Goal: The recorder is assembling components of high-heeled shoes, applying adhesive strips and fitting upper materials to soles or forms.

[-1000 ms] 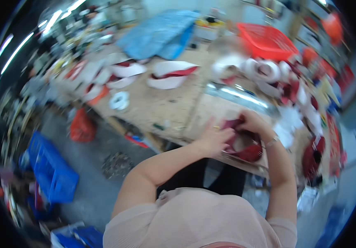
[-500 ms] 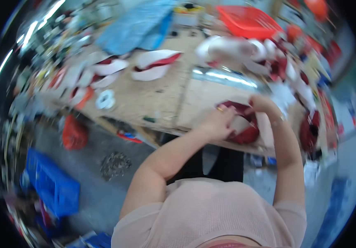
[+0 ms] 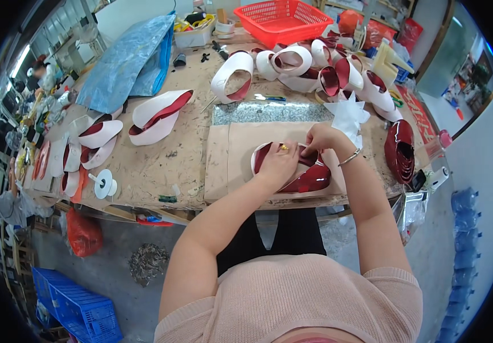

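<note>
A glossy dark-red shoe upper (image 3: 310,180) with a pale lining lies on the beige board (image 3: 223,163) at the table's front edge. My left hand (image 3: 279,164) rests over its left side, fingers on the lining and red edge. At the far right part of the opening, my right hand (image 3: 322,138) is closed with its fingertips pinched on the upper's edge. Those fingertips partly hide what lies between them. A white sheet with jagged points (image 3: 349,117) is beside my right wrist.
White-and-red uppers (image 3: 292,60) are heaped at the back right, below a red basket (image 3: 283,20). A stack of dark-red uppers (image 3: 400,151) stands at the right edge. More uppers (image 3: 159,117), a white spool (image 3: 104,184) and a blue sheet (image 3: 126,68) occupy the left.
The view has shifted and become sharper. Both hands remain at the dark-red upper; my left fingers now lie flatter over its left side, and my right fingertips are at its inner edge.
</note>
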Demonstrator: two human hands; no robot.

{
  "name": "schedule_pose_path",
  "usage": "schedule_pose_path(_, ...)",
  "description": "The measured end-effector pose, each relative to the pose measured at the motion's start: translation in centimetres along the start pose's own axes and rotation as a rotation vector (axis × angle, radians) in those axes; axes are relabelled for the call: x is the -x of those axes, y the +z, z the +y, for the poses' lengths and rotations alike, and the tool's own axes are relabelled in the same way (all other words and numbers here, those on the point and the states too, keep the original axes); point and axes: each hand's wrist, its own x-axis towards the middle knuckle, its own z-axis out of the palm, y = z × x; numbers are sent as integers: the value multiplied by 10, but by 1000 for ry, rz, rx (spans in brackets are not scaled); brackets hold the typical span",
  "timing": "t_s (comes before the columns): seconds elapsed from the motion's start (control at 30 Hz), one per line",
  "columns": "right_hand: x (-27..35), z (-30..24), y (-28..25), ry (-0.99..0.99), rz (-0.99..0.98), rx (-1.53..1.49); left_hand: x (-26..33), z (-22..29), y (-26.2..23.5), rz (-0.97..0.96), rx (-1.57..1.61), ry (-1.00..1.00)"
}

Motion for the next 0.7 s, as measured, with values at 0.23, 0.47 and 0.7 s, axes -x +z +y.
schedule_pose_path(0.23, 7, 13, 10, -82, 104, -111, -10, -31, 20, -1, 285, -292)
schedule_pose_path(0.47, 46, -30, 9, -400, 703, -358, 40, -107, -29, 746, 65, -504)
schedule_pose_path(0.7, 41, -74, 36, -911, 976, -83, 75, -20, -8, 223, 185, -151)
